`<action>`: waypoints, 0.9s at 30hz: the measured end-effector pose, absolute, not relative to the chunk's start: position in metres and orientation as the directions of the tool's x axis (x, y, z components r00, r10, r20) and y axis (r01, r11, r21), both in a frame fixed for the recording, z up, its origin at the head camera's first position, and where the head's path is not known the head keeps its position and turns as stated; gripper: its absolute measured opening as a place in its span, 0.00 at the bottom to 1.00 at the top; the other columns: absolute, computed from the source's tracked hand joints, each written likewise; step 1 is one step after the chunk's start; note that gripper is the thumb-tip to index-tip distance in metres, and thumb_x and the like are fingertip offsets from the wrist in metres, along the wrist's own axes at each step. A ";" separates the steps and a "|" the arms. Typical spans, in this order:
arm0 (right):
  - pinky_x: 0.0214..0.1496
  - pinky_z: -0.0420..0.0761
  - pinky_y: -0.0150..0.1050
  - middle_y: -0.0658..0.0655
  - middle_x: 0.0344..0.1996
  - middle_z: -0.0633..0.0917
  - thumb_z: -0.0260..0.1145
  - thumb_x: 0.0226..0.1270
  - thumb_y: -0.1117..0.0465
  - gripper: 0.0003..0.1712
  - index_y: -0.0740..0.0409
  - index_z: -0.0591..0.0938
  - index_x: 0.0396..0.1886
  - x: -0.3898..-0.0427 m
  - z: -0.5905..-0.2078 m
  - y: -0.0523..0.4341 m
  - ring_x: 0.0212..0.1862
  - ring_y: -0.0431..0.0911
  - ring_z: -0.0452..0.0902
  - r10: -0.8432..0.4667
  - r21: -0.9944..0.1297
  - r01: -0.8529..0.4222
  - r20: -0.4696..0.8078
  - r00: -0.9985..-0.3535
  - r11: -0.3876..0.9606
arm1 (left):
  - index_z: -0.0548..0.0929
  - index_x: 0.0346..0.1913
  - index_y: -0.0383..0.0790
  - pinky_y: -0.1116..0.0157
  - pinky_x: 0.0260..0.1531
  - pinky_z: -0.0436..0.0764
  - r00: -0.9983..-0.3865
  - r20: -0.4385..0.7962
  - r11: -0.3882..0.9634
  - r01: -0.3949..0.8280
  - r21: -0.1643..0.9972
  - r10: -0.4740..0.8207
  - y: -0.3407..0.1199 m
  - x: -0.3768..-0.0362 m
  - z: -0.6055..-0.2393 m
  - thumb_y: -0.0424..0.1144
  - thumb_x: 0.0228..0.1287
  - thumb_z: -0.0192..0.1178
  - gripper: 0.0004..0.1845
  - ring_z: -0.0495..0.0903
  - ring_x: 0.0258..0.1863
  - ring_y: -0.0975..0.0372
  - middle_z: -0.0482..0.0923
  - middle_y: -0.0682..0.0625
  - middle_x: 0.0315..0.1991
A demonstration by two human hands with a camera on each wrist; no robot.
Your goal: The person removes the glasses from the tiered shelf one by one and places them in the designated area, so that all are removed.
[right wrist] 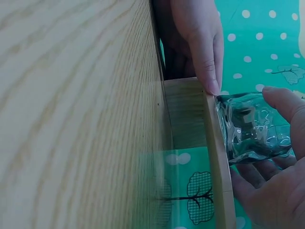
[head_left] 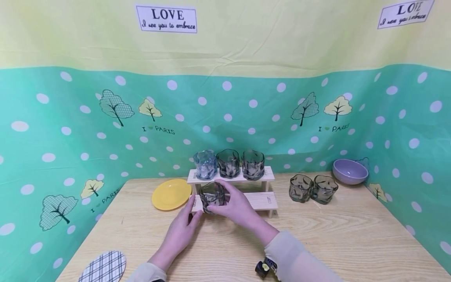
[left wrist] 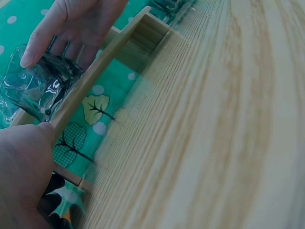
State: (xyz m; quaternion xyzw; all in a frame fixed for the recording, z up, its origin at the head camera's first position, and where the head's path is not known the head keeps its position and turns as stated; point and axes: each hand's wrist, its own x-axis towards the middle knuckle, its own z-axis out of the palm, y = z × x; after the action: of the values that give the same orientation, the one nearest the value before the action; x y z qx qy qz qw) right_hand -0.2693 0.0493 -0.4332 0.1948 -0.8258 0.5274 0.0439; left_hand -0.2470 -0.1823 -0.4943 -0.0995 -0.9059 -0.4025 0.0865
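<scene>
In the head view my right hand (head_left: 239, 205) holds a smoky grey glass tumbler (head_left: 211, 192) on the left part of the lower wooden stand (head_left: 258, 200). The right wrist view shows the thumb on one side of this tumbler (right wrist: 252, 124) and fingers around the other, its base at the board. My left hand (head_left: 180, 228) grips the stand's left end, thumb on the front edge; its other fingers are partly hidden. Behind, the upper wooden stand (head_left: 266, 172) carries a bluish tumbler (head_left: 206, 164) and two grey tumblers (head_left: 229, 163) in a row.
A yellow plate (head_left: 171, 194) lies left of the stands. Two more grey tumblers (head_left: 323, 190) stand together at the right, with a purple bowl (head_left: 350, 172) behind them. A checked round mat (head_left: 105, 268) lies at the front left. Polka-dot cloth (head_left: 229, 105) encloses the table's back and sides.
</scene>
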 end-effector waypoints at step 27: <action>0.69 0.85 0.51 0.52 0.70 0.83 0.91 0.56 0.52 0.54 0.44 0.75 0.81 -0.237 -0.383 0.080 0.63 0.54 0.85 -0.251 -0.882 -0.309 0.229 -0.941 0.355 | 0.58 0.90 0.42 0.41 0.82 0.61 -0.965 0.240 0.646 0.252 0.720 0.109 -0.183 -0.246 -0.495 0.50 0.88 0.58 0.38 0.62 0.83 0.41 0.61 0.36 0.85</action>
State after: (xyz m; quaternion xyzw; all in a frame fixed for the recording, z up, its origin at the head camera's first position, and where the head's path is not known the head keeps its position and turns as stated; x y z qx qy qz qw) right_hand -0.2365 0.0798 -0.3830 0.1701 -0.8226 0.5418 0.0270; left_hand -0.2464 -0.1828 -0.4948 -0.0998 -0.9030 -0.4084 0.0878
